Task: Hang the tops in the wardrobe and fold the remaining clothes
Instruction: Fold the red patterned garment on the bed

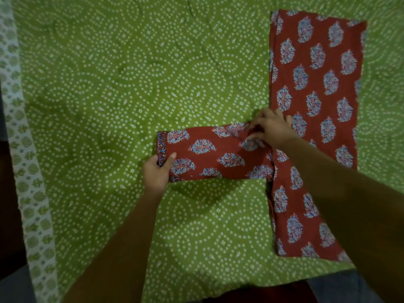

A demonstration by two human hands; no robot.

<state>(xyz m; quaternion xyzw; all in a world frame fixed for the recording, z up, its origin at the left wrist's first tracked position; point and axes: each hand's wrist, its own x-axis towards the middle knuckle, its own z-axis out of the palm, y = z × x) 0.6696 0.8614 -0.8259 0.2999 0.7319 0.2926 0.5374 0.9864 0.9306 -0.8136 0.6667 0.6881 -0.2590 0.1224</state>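
Observation:
A rust-red garment (314,88) printed with blue leaf motifs lies flat on the green bedspread (109,84), its long body running from the far right toward me. One sleeve (207,152) stretches out to the left across the spread. My left hand (158,171) grips the sleeve's cuff end, thumb on top of the patterned border. My right hand (271,127) pinches the cloth where the sleeve meets the body, its fingers curled and partly blurred.
The green spread with white dotted rings covers nearly the whole view. A white border strip (28,193) with green motifs runs down its left edge. Dark floor shows at the far left and along the bottom.

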